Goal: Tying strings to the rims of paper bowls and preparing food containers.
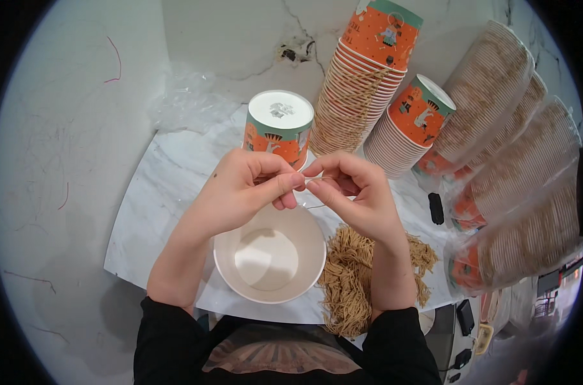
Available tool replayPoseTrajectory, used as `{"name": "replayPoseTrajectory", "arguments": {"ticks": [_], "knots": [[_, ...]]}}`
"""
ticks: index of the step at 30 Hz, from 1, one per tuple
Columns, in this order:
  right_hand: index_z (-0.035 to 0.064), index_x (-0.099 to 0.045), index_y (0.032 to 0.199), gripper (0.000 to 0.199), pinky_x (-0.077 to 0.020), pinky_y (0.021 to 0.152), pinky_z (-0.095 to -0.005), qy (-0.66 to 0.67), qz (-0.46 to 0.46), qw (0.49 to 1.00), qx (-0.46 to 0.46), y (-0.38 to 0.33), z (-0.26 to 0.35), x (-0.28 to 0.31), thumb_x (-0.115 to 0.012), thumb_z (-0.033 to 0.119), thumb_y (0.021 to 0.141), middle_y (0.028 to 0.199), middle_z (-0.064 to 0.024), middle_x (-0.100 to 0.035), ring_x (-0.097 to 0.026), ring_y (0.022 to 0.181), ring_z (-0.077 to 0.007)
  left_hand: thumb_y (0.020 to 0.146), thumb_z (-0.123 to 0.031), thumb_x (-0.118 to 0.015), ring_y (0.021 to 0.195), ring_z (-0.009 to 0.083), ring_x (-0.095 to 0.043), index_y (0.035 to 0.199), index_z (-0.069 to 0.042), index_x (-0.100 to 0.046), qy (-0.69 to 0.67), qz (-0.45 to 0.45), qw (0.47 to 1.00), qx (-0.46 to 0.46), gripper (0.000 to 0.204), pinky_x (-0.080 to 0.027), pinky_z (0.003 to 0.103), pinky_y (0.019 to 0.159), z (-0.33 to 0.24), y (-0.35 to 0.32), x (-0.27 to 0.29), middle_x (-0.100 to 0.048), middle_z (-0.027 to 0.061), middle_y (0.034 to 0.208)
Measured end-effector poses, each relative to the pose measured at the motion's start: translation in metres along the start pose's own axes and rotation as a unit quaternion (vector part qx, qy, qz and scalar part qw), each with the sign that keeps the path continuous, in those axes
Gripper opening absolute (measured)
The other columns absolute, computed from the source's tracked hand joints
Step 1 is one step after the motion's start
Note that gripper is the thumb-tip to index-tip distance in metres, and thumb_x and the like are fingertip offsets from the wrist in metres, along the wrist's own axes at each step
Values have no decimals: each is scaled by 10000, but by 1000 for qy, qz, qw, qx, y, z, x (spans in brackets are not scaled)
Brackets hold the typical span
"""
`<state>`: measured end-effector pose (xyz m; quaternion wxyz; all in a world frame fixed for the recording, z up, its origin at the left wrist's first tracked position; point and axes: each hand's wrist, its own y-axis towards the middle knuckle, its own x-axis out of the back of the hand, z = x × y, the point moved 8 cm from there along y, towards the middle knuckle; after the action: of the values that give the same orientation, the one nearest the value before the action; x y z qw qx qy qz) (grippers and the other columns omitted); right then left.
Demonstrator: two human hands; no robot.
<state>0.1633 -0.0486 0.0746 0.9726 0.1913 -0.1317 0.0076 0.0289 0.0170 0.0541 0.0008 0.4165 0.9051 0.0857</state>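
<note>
My left hand (243, 186) and my right hand (355, 192) meet above a white paper bucket (269, 289), thumbs and forefingers pinched close together. Between the fingertips a short bit of thin tan string (325, 179) shows; the rest of it is mostly covered by the fingers. The bucket stands upright with its mouth up and its inside bare. Beside it, partly under my right forearm, lies a loose heap of tan strings (349, 276). Just beyond my hands an orange and green printed paper bucket (280, 131) sits upside down, its white base upward.
Behind it rises a tall leaning stack of nested buckets (362, 90), with a shorter stack (410, 125) to its right. Several plastic-wrapped bucket stacks (522, 160) line the right side. A small black object (436, 209) lies near them. Crumpled clear plastic (192, 102) rests at the back left.
</note>
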Motion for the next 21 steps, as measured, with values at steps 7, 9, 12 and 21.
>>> {"name": "replayPoseTrajectory", "arguments": {"ticks": [7, 9, 12, 21], "knots": [[3, -741, 906, 93, -268, 510, -207, -167, -26, 976, 137, -5, 28, 2, -732, -6, 815, 744, 34, -594, -390, 589, -12, 1015, -161, -585, 709, 59, -614, 908, 19, -677, 52, 24, 998, -2, 228, -511, 230, 648, -13, -12, -10, -675, 19, 829], [5, -742, 897, 102, -253, 508, -213, -155, -46, 977, 142, -9, 34, 7, -730, -16, 797, 728, 40, -584, -376, 584, -15, 990, -165, -617, 724, 92, -633, 925, 12, -674, 84, 30, 996, -7, 197, -518, 248, 669, -19, -22, -10, -682, 33, 849], [24, -737, 900, 125, -270, 502, -209, -128, -126, 977, 113, -17, 41, 37, -755, 6, 777, 705, 38, -579, -391, 585, -20, 925, -188, -689, 786, 181, -667, 971, -5, -670, 209, 109, 967, -101, 190, -530, 290, 723, -42, -38, -18, -693, 62, 917], [19, -704, 834, 88, -305, 515, -201, -127, -202, 960, 147, -33, 57, 69, -711, -17, 754, 709, 33, -575, -427, 592, -25, 798, -124, -672, 936, 290, -663, 1155, -104, -654, 402, 258, 876, -65, 358, -533, 375, 766, 10, -104, -57, -682, 81, 1029]]}}
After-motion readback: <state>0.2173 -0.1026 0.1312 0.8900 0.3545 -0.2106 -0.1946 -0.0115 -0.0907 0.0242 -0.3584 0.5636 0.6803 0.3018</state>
